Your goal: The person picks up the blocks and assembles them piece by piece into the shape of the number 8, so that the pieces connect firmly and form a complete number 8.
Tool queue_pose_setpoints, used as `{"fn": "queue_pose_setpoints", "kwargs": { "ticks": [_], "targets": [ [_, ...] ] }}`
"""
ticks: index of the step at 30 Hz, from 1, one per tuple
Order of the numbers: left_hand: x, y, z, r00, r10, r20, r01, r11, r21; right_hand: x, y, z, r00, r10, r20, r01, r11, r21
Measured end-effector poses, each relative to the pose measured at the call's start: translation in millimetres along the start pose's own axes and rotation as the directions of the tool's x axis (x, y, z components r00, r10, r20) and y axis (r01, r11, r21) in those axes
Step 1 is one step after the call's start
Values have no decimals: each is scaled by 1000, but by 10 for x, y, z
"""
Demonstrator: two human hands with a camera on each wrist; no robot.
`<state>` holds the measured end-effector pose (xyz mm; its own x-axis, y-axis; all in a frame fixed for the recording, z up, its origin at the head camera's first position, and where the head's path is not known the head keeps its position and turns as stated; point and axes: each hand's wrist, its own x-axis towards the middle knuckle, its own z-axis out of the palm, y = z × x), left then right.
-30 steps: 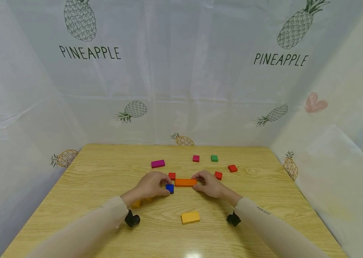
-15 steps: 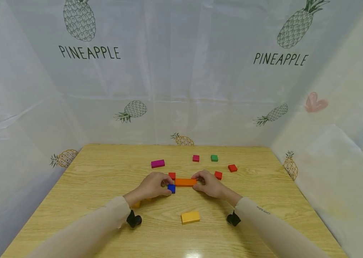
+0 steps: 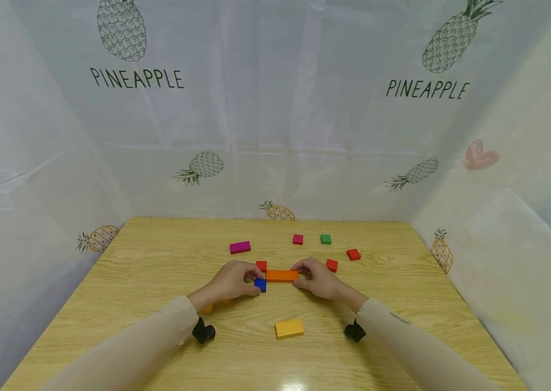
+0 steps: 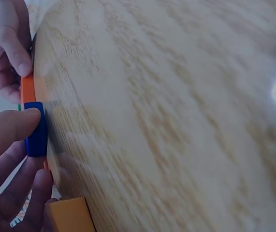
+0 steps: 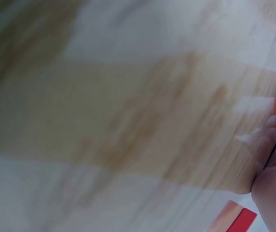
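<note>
In the head view my left hand [image 3: 233,279] pinches a small blue block [image 3: 260,285] between thumb and fingers, at the front left corner of a long orange block [image 3: 281,276]. The left wrist view has the thumb on one face of the blue block [image 4: 36,130], with the orange block [image 4: 27,90] just beyond. My right hand [image 3: 321,281] grips the orange block's right end, thumb on the near side and fingers on the far side. Behind the orange block's left end sits a red block [image 3: 261,265], close to my left fingertips.
Farther back on the wooden table [image 3: 158,244] lie a purple block [image 3: 240,247], a pink one [image 3: 298,239] and a green one [image 3: 326,239]. Two red blocks [image 3: 331,265] are right of my right hand. A yellow block [image 3: 289,329] lies in front; yellow-orange pieces [image 3: 208,309] are partly hidden by my left wrist.
My left hand has shifted slightly right with the blue block, bringing it up to the orange block's left end. The right hand and the orange block have stayed put.
</note>
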<state>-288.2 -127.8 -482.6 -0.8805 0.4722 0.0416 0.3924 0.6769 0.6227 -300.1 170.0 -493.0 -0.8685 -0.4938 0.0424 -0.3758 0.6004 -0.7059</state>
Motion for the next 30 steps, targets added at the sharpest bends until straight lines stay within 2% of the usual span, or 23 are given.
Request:
{"fn": "queue_pose_setpoints", "kwargs": {
  "ticks": [9,30],
  "targets": [
    [-7,13,-7,1000,-10,0,10,1000,-17,3,-7,3,1000,1,1,-1,1000,8],
    [-14,2,16,1000,-16,-14,16,1000,1,3,14,-3,1000,4,1,-4,999,33]
  ]
}}
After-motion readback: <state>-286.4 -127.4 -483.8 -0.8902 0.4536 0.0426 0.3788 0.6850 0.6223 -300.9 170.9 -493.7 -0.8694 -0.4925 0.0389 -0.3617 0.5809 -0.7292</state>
